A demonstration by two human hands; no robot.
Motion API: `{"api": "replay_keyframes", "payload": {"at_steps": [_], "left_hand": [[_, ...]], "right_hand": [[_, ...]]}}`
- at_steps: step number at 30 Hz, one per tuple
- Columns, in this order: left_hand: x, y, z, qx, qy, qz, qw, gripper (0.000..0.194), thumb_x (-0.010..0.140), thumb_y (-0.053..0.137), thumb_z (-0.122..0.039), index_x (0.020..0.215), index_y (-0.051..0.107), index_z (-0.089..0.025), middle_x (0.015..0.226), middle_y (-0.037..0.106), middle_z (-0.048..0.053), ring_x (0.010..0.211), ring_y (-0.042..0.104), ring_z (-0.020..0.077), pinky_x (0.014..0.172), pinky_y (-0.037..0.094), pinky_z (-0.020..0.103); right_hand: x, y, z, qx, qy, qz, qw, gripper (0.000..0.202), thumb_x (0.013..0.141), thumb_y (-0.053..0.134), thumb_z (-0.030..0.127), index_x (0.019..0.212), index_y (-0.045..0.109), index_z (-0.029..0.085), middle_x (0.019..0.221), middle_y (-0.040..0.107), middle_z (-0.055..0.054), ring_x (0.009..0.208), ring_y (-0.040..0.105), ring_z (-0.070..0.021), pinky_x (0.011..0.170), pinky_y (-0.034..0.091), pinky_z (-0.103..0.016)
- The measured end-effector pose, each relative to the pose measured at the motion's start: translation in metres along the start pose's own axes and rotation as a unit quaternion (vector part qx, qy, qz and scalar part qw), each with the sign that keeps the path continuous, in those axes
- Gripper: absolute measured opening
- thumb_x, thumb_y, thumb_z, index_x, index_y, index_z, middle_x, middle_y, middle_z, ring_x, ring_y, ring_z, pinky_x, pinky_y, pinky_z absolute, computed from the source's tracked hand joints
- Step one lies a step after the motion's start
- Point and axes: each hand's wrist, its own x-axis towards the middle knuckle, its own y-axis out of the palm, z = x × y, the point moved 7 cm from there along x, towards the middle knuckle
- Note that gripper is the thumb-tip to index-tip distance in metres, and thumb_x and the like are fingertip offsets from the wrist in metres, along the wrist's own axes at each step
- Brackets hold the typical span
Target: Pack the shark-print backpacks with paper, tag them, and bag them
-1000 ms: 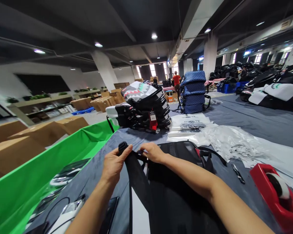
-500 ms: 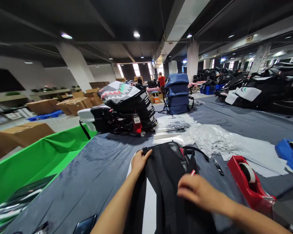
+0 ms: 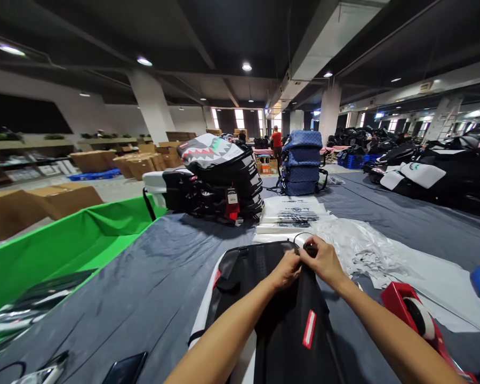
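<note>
A black backpack [image 3: 282, 341] with white side panels lies on the cloth-covered table in front of me. A red-and-white label [image 3: 309, 329] shows on its right shoulder strap. My left hand [image 3: 287, 269] is closed on that strap near the top right corner of the bag. Right beside it, my right hand [image 3: 323, 261] pinches black webbing of the same strap, with a thin dark loop [image 3: 303, 234] standing up above the fingers. The fingers partly hide what lies between the two hands.
Stacked patterned backpacks [image 3: 216, 170] and blue backpacks [image 3: 302, 162] stand beyond. Plastic bags [image 3: 290, 213] lie behind my bag, a red tape dispenser [image 3: 414, 314] to the right. A phone [image 3: 125, 368] lies front left, beside a green-lined bin [image 3: 112, 226]. A person in red [image 3: 277, 140] stands far back.
My left hand has moved right from the backpack's top left corner to its right strap. My right hand has moved up to meet it. The view has shifted slightly.
</note>
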Motion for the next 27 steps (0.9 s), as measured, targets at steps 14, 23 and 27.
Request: {"api": "replay_keyframes", "payload": {"at_steps": [14, 23, 27], "left_hand": [[-0.027, -0.025, -0.012, 0.003, 0.009, -0.074, 0.997, 0.033, 0.079, 0.068, -0.022, 0.112, 0.069, -0.02, 0.106, 0.073, 0.007, 0.104, 0.062, 0.024, 0.097, 0.047, 0.04], [-0.01, -0.061, -0.097, 0.059, 0.167, -0.042, 0.983, 0.012, 0.087, 0.053, -0.019, 0.089, 0.065, -0.018, 0.083, 0.067, 0.003, 0.086, 0.063, 0.02, 0.104, 0.041, 0.044], [-0.016, -0.081, -0.081, 0.11, 0.099, -0.076, 0.986, 0.005, 0.085, 0.056, -0.019, 0.082, 0.06, -0.019, 0.081, 0.064, 0.002, 0.083, 0.06, 0.0197, 0.107, 0.036, 0.047]], "right_hand": [[-0.056, -0.051, 0.058, 0.054, -0.103, -0.04, 0.992, 0.018, 0.083, 0.057, 0.037, 0.08, 0.06, 0.02, 0.057, 0.056, 0.004, 0.047, 0.048, -0.011, 0.044, 0.036, -0.022], [-0.019, -0.055, 0.083, 0.092, -0.121, 0.13, 0.98, 0.039, 0.077, 0.072, 0.055, 0.085, 0.062, 0.018, 0.059, 0.046, 0.006, 0.055, 0.04, -0.0109, 0.05, 0.029, -0.023], [-0.008, -0.044, 0.082, 0.17, -0.115, 0.187, 0.961, 0.053, 0.072, 0.074, 0.065, 0.088, 0.057, 0.018, 0.062, 0.041, 0.008, 0.056, 0.037, -0.0104, 0.05, 0.028, -0.024]]}}
